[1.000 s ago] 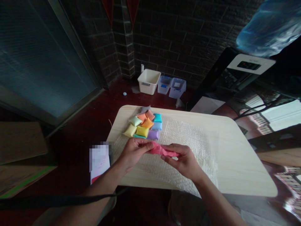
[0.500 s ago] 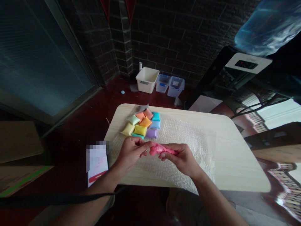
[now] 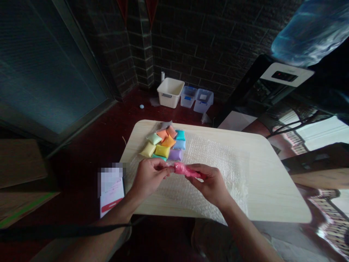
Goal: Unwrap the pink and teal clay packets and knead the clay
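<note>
A pink clay packet in shiny plastic film is held between my hands above the table. My left hand pinches its left end with thumb and forefinger. Around its narrower right part, the fingers of my right hand are closed, hiding that end. Just beyond my hands lies a cluster of pillow-shaped clay packets in several colours, among them a yellow packet, a purple packet and an orange packet. Bubble wrap is spread flat beneath the hands.
The pale wooden table has rounded corners. On the left, a phone-like screen sits beside the table edge. A white bin and two clear bins stand on the floor by the wall. A water dispenser is at the right.
My left thumb and fingers have shifted on the packet's left end, now pinching it at the tip. The pink bulge looks rounder. My right hand keeps its hold; the view has moved slightly.
</note>
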The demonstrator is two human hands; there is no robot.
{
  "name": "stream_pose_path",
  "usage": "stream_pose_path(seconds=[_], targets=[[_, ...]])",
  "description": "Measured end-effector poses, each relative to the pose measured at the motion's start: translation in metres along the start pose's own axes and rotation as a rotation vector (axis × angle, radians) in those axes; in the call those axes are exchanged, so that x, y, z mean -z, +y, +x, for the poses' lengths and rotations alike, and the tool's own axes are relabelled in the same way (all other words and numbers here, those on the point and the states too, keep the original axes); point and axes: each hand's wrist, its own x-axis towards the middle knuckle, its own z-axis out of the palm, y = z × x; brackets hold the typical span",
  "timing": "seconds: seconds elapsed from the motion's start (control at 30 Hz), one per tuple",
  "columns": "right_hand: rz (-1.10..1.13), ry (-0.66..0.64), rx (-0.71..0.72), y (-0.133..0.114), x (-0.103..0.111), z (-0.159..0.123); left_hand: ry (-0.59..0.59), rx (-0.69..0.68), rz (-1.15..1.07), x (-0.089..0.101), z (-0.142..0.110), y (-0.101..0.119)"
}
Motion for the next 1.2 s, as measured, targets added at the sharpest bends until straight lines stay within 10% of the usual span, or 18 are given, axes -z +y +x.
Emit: stream_pose_path(seconds=[0.2,0.4,0.83,1.2], targets=[[0.01,0.067,0.04,-0.007,-0.01,-0.006,0.17,-0.223,0.246,0.004,-0.006,0.002],[0.386,0.045,-0.085,-0.004,-0.015,0.0,0.062,-0.202,0.1,-0.001,-0.007,0.007],[0.462,-0.046,-0.228,-0.011,-0.002,0.002,0.125,-0.327,0.354,0.005,-0.01,0.004],[0.511,-0.185,-0.271,-0.006,0.012,0.007,-0.325,-0.144,0.109,0.009,-0.009,0.014]])
